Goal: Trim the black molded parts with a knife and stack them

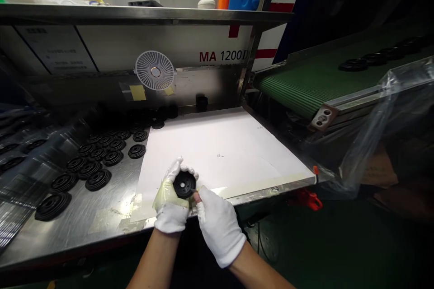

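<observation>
A round black ribbed part [184, 184] with a small light hole in its middle rests in my left hand [171, 198]. That hand wears a white glove with a yellowish coating, and its fingers wrap round the part's far side. My right hand [219, 226], in a white glove with a bare fingertip showing, is closed at the part's lower right edge. Whatever it pinches there is too small and hidden to name. Both hands are over the front edge of a white sheet [217, 153] on the metal table.
Several similar black parts [98, 179] lie on the metal table [101, 216] at left, near clear plastic trays [44, 176]. A small fan [155, 71] stands behind. A shelf [145, 14] crosses above. At right, a green conveyor [301, 86] carries more black parts [353, 64].
</observation>
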A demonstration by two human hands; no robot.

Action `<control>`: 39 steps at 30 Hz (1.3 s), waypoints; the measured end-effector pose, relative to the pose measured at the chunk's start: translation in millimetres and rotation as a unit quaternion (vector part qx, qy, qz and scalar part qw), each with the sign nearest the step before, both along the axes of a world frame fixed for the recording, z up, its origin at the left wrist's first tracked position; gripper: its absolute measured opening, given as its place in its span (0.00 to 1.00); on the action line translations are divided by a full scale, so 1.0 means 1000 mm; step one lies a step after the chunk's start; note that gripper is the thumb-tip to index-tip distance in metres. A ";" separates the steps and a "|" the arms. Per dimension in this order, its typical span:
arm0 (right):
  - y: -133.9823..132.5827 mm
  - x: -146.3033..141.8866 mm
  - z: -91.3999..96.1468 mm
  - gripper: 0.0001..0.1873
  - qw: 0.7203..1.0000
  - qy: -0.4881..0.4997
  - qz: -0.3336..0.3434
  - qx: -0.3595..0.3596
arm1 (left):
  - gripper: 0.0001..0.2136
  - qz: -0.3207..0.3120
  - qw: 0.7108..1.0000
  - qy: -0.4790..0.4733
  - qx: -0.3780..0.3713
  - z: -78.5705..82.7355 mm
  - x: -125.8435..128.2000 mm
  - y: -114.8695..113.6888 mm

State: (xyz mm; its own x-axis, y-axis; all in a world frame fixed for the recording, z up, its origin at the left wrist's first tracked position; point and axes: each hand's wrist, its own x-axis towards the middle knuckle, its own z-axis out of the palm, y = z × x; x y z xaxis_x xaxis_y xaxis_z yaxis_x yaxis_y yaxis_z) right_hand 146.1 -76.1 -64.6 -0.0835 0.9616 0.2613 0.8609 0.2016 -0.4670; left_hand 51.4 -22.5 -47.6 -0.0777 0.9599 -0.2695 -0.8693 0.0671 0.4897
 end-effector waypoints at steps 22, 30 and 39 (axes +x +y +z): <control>-0.055 -0.004 0.033 0.15 0.994 0.095 0.028 0.051 | 0.08 0.032 0.995 -0.003 0.093 0.036 -0.002 -0.059; -0.065 -0.001 0.042 0.14 0.992 0.099 0.023 0.071 | 0.17 -0.031 0.994 0.057 0.083 0.052 -0.005 -0.085; -0.023 -0.003 0.032 0.13 0.998 0.027 0.030 0.056 | 0.11 -0.014 0.996 0.046 0.076 0.041 -0.023 -0.047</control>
State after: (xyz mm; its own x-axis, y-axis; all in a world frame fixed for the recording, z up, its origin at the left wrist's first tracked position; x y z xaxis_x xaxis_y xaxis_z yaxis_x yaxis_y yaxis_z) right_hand 142.8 -99.2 -32.5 -0.1232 0.9199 0.3722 0.8204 0.3055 -0.4834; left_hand 28.8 -69.8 -7.1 -0.0677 0.9913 -0.1129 -0.8188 0.0094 0.5740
